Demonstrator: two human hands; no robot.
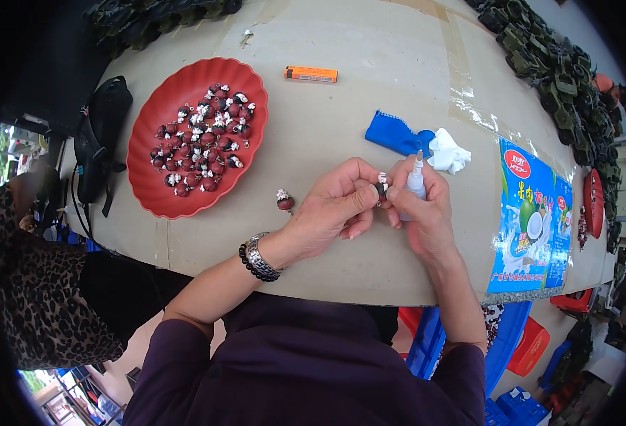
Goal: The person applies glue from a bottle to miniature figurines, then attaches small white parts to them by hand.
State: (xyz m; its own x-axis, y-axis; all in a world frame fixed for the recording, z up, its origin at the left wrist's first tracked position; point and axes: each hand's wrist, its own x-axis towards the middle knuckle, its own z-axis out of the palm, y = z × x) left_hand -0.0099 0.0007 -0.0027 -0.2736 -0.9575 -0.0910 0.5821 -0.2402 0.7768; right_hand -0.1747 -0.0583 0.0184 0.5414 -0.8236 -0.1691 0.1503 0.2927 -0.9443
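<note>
My left hand [338, 206] is closed, its thumb and fingertips pinching a small dark red and black ball charm [382, 187] with a white top. Close against it, my right hand [427, 213] wraps round a small translucent squeeze bottle [416, 183], nozzle pointing up. The right thumb tip also meets the charm's side. Fingers cover much of the charm. On the table left of my hands lies a single similar charm [284, 201]. A red scalloped plate [142, 153] farther left carries many more of these red balls with white tops and tiny metal loops.
Beyond my right hand lie a blue cloth [397, 133] and crumpled white tissue [449, 151]. An orange box [311, 74] sits farther back. A printed blue sheet [526, 227] covers the table's right side. Dark green pieces [540, 64] line the far right edge. A person in leopard print [32, 284] is at left.
</note>
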